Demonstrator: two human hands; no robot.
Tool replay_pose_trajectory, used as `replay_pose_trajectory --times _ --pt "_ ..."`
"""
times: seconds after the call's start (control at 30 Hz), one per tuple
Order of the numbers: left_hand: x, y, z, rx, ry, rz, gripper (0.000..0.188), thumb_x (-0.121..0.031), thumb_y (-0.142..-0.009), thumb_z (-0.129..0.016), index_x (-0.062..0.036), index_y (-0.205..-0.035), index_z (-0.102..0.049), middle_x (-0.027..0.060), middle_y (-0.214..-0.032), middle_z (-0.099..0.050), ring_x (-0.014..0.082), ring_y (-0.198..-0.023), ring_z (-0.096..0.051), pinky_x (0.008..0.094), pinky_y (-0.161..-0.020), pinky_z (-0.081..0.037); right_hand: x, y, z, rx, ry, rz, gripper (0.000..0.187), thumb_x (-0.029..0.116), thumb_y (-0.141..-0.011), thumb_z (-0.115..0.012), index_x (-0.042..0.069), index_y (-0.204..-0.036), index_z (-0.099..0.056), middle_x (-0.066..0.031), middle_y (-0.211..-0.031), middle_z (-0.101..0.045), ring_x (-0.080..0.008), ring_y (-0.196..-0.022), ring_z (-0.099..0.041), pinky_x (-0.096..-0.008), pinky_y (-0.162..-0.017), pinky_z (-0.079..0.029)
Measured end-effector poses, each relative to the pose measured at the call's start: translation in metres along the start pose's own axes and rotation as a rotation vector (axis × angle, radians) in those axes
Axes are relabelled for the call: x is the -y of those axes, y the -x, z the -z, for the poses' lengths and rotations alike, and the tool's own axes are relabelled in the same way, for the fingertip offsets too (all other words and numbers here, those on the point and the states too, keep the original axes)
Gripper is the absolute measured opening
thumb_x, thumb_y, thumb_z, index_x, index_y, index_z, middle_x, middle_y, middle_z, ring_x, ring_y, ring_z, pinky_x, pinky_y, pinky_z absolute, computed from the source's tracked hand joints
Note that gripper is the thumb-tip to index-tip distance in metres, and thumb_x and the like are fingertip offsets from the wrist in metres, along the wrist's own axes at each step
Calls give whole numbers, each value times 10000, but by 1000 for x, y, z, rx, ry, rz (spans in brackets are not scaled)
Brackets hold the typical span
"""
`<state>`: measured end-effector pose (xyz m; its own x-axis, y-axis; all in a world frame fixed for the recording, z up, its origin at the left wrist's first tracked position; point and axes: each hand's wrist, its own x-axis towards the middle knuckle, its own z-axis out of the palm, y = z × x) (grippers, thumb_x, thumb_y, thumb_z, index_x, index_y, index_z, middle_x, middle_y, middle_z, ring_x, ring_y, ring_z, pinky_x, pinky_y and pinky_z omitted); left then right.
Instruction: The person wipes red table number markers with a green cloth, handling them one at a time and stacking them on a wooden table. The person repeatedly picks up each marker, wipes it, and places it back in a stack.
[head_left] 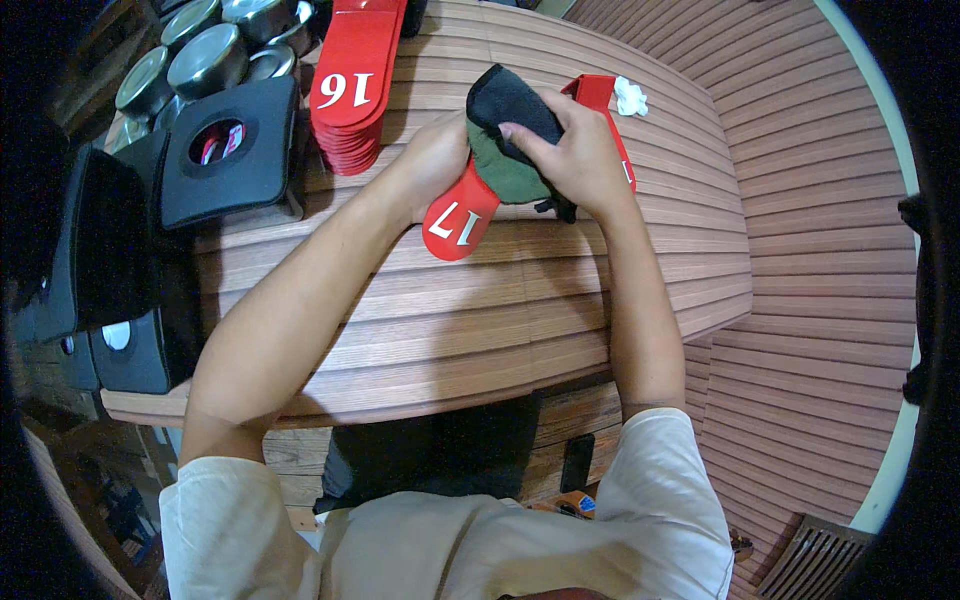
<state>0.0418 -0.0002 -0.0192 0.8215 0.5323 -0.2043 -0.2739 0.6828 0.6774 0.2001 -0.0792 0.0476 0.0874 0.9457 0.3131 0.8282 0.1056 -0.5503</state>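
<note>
My left hand [438,165] grips a red number sign [460,222] with a rounded end and white numerals, tilted above the table. Most of its fingers are hidden behind the sign and the cloth. In my right hand [585,165] is a bunched dark green and black cloth [512,145], with the thumb pressed on its black part. The cloth lies against the upper part of the sign and covers it. A second red sign [597,92] stands just beyond my right hand, partly hidden by it.
A stack of red number signs [352,95] stands at the far left of the wood-patterned table [480,340]. Beside it are a black tissue box [230,150], several round metal tins [207,60] and more black boxes [105,235]. A crumpled white tissue [630,96] lies at the far right.
</note>
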Motion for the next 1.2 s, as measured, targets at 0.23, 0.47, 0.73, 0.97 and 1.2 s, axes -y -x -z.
replay_pose_trajectory --times 0.23,0.47,0.73,0.97,1.2 --pt "-6 3 -7 4 -51 -19 441 -404 -1102 -444 -23 -1217 -635 106 -1042 -724 190 -821 -726 343 -707 -615 8 1 -8 -296 9 -117 276 261 -901 -820 1 -979 -774 -32 -688 -702 -50 -625 -577 -261 -578 -486" --pt "-4 6 -10 68 -72 -101 438 -398 -1112 -427 -32 -1257 -619 107 -1035 -724 185 -784 -716 334 -670 -601 2 -2 -8 -386 -17 39 247 255 -979 -698 13 -972 -747 -199 -711 -677 -292 -597 -683 -389 -575 -511" --pt "-8 11 -16 -48 -137 -81 340 -292 -1093 -462 -42 -1282 -595 112 -1146 -698 190 -943 -712 342 -805 -607 4 1 -8 -169 272 3 267 311 -985 -673 59 -1050 -732 -214 -822 -707 -405 -750 -696 -464 -667 -539" --pt "-9 9 -17 -87 -75 -67 317 -249 -1075 -486 -66 -1320 -568 105 -1177 -685 206 -984 -717 366 -856 -615 8 4 -15 -157 322 115 357 341 -991 -628 27 -1159 -603 -197 -1023 -703 -388 -889 -714 -489 -726 -588" --pt "-9 11 -18 -150 -193 -145 339 -216 -1081 -453 -84 -1374 -561 109 -1231 -673 204 -1045 -701 371 -880 -607 15 8 -28 -140 393 11 285 276 -1007 -597 17 -1125 -582 -201 -1034 -685 -404 -941 -685 -497 -792 -565"
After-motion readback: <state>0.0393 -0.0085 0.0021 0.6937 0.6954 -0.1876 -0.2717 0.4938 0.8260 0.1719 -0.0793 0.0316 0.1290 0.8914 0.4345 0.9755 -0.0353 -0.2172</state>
